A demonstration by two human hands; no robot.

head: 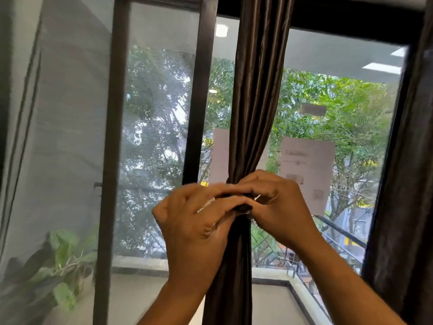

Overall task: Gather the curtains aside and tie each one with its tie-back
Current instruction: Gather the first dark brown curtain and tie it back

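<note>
One gathered curtain (pixel 254 109), hanging vertical

Centre curtain: a dark brown, satin-sheened fabric curtain (pixel 255 102) is hung in front of the window, gathered into a narrow upright bundle of vertical folds, pinched to its narrowest at mid-height and spread slightly wider above and below.
Tie-back: a dark band of matching fabric (pixel 243 208) is seen wrapped around the pinched part of the bundle; its ends and fastening are mostly hidden.
Right curtain: a second dark brown curtain (pixel 405 184) is hung along the right edge, its lower part loosely draped; no tie-back can be made out on it.
</note>
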